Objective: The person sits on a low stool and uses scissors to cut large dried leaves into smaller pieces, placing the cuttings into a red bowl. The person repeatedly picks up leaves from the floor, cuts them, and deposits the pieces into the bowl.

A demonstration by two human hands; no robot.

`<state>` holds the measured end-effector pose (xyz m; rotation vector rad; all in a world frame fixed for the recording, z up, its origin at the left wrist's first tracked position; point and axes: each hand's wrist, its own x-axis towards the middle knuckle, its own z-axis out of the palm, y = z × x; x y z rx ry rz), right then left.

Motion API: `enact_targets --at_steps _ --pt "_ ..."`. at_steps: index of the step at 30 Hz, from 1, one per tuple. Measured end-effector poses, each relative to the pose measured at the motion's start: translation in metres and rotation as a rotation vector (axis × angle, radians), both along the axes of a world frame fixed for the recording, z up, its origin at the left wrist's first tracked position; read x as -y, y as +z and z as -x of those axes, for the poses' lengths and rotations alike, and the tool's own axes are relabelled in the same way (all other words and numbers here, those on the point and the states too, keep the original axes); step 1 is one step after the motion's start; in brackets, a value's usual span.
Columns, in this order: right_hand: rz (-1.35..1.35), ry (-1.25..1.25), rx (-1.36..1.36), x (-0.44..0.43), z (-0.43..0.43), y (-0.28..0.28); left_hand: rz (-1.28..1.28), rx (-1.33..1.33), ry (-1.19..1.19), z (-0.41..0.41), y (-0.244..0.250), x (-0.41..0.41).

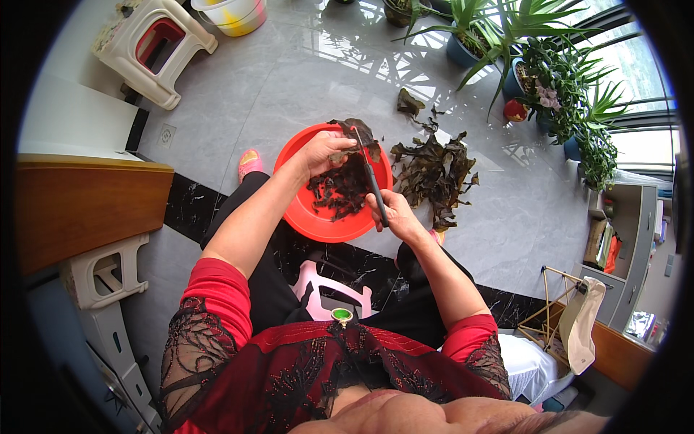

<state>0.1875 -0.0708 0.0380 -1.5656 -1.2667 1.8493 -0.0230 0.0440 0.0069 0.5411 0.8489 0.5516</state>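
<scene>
My left hand (pixel 325 153) holds a dark, wrinkled sheet of dried seaweed or similar leafy matter (pixel 360 130) over the far part of a red plastic basin (pixel 295 209). In my right hand (pixel 393 213) are black-handled scissors (pixel 373 184), their blades pointing away from me at the sheet; whether the blades are parted is unclear. Small dark cut pieces (pixel 341 190) lie in the basin. Right of it, a heap of the same dark sheets (pixel 436 173) rests on the grey tiled floor, with a separate folded piece (pixel 409 102) farther off.
Potted plants (pixel 542 103) line the window side at the right. White plastic stools (pixel 157 49) and a white bucket with coloured patches (pixel 233 16) stand at the far left. A pink stool (pixel 336 287) is between my legs, and a folding chair (pixel 580 325) is at the lower right.
</scene>
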Motion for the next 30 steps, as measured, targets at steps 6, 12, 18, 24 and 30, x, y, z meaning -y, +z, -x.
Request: enact_targets --at_steps 6,12,18,24,30 --pt "-0.002 0.009 0.007 0.001 -0.002 -0.003 -0.053 -0.028 -0.044 0.001 -0.005 -0.002" --pt "0.002 0.007 0.002 0.001 -0.001 0.001 -0.081 -0.049 -0.081 0.0 -0.007 -0.003" --pt "0.037 0.045 0.035 0.0 -0.003 0.005 -0.082 -0.065 -0.007 -0.001 -0.013 -0.003" --pt "0.038 0.05 0.191 -0.003 -0.008 0.005 -0.195 -0.164 0.184 0.011 -0.015 -0.011" --pt "-0.03 -0.269 0.006 -0.006 -0.016 -0.015 -0.26 -0.07 0.241 0.005 -0.015 -0.005"
